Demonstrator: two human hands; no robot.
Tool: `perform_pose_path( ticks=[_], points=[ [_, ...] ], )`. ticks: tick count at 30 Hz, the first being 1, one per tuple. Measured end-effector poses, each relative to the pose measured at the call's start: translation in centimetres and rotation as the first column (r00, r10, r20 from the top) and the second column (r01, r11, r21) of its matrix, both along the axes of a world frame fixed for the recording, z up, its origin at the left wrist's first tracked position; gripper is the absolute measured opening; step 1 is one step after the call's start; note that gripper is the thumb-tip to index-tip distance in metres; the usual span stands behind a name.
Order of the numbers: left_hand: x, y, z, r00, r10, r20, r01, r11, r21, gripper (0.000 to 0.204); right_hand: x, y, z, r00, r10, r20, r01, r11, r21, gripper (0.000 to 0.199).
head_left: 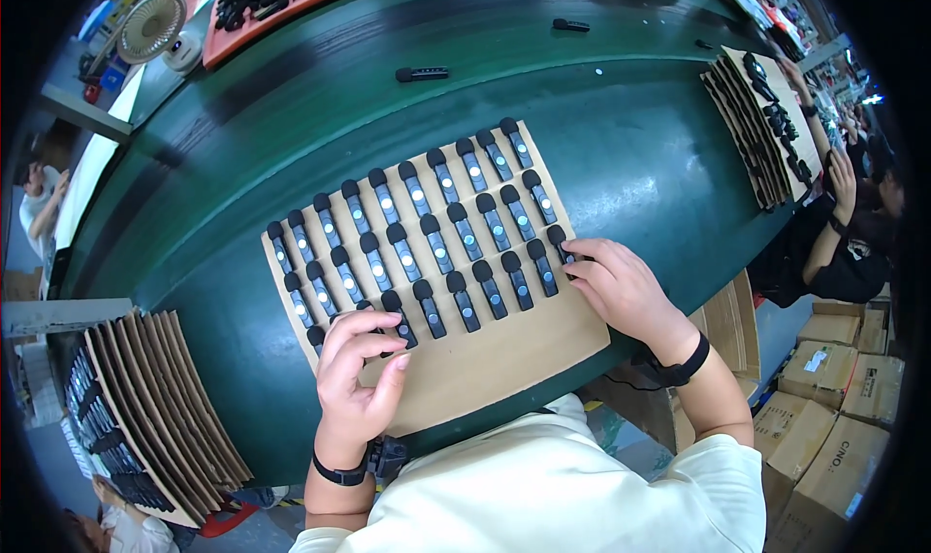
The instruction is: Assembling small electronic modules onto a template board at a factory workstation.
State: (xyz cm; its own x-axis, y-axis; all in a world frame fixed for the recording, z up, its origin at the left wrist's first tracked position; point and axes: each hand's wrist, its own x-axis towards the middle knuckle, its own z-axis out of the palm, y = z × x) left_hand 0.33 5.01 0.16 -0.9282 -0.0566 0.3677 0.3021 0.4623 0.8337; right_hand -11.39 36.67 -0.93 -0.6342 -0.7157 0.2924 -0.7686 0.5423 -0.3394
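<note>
— What is the person at the green table (621,155) doing right now?

— Both hands are down on a cardboard sheet (504,349) that lies slantwise in front of them. The sheet carries rows of small black sticks (438,245), each with a shiny round spot on it, lined up side by side.

— And the left hand?

— The left hand (357,378) rests at the near left corner of the sheet, fingers curled over the last stick of the front row (399,318). The fingertips touch it, but I cannot tell whether they actually pinch it or just press on it.

— The right?

— The right hand (621,289) lies flat-ish at the right end of the rows, fingertips on the end stick (561,244) there. Loose, not a fist; nothing lifted. Both wrists wear a dark band.

— Anything else around?

— A fanned stack of more cardboard sheets (160,398) with the same black pieces at the near left, another stack (761,126) at the far right where another person's hand (842,179) is busy. Two loose black pieces (422,73) lie farther out on the table, an orange tray (281,15) of black parts sits at the far edge beside a small white fan (150,27), and brown boxes (844,398) stand on the floor at the right.
</note>
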Motion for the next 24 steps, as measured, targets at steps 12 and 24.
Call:
perform_pose_path(
  ticks=[12,24],
  points=[
    [0.3,0.1,2.0,0.999,-0.016,-0.047,0.017,1.0,0.024,0.01,0.4,0.3,1.5,1.0,-0.014,-0.002,0.014,1.0,-0.003,0.032],
    [-6.2,-7.9,10.4,0.996,0.004,-0.094,-0.031,0.956,-0.292,0.005,-11.7,2.9,5.4,0.985,-0.085,-0.152,0.086,0.996,-0.002,0.038]
  ],
)
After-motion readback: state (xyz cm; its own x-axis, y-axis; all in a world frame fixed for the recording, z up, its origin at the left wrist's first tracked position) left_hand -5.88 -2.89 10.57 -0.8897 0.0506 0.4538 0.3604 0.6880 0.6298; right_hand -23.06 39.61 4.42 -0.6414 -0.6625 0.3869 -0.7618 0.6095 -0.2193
